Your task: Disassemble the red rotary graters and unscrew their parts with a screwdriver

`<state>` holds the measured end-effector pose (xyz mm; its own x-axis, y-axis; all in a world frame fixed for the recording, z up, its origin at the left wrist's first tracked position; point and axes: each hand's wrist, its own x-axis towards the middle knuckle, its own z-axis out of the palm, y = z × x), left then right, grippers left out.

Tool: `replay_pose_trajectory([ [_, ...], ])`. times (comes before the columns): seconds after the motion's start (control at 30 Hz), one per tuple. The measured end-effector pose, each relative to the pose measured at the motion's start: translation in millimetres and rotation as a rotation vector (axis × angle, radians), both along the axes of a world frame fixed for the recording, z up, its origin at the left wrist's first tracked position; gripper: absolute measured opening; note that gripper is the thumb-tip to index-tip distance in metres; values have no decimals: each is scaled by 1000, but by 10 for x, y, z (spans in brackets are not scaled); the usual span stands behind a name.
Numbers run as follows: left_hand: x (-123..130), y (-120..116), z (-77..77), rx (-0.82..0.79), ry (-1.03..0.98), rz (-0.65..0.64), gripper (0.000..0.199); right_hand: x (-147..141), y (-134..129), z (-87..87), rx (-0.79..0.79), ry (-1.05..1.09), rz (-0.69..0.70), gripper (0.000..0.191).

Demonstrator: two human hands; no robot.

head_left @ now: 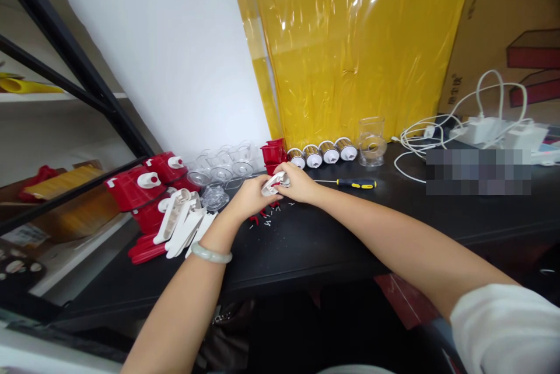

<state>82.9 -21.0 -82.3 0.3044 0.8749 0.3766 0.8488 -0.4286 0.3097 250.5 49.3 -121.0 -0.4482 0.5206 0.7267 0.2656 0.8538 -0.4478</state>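
Observation:
Both hands meet over the middle of the black table around a small white plastic part (pixel 270 185) with a bit of red inside. My left hand (pixel 251 196) grips its left side. On the other side, my right hand (pixel 300 183) pinches it with thumb and fingers. Below the hands lie small red pieces (pixel 254 220) and several tiny screws (pixel 268 223). A screwdriver (pixel 356 184) with a black and yellow handle rests just right of my right hand, its shaft pointing left. Behind the hands stands a red plastic housing (pixel 273 153).
Red housings (pixel 135 187), white handles (pixel 177 225) and clear plastic cups (pixel 221 167) crowd the left side. Several perforated metal drums (pixel 329 151) line the back beside a clear funnel-like part (pixel 371 143). White cables and chargers (pixel 483 129) lie at right. A black table (pixel 306 245) runs beneath.

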Motion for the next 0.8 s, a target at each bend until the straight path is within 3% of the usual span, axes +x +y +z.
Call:
replay_pose_trajectory([
  [0.17,30,-31,10,-15,-1,-23,37,-14,-33,10,-52,11,-42,32],
  [0.37,-12,-2,11,-16,42,-13,40,14,-17,58,-97,26,89,26],
  [0.53,-23,14,-11,-19,59,-2,41,21,-29,61,-71,20,86,23],
  [0.8,6,-40,17,-9,47,39,65,23,-66,98,-65,2,75,25],
])
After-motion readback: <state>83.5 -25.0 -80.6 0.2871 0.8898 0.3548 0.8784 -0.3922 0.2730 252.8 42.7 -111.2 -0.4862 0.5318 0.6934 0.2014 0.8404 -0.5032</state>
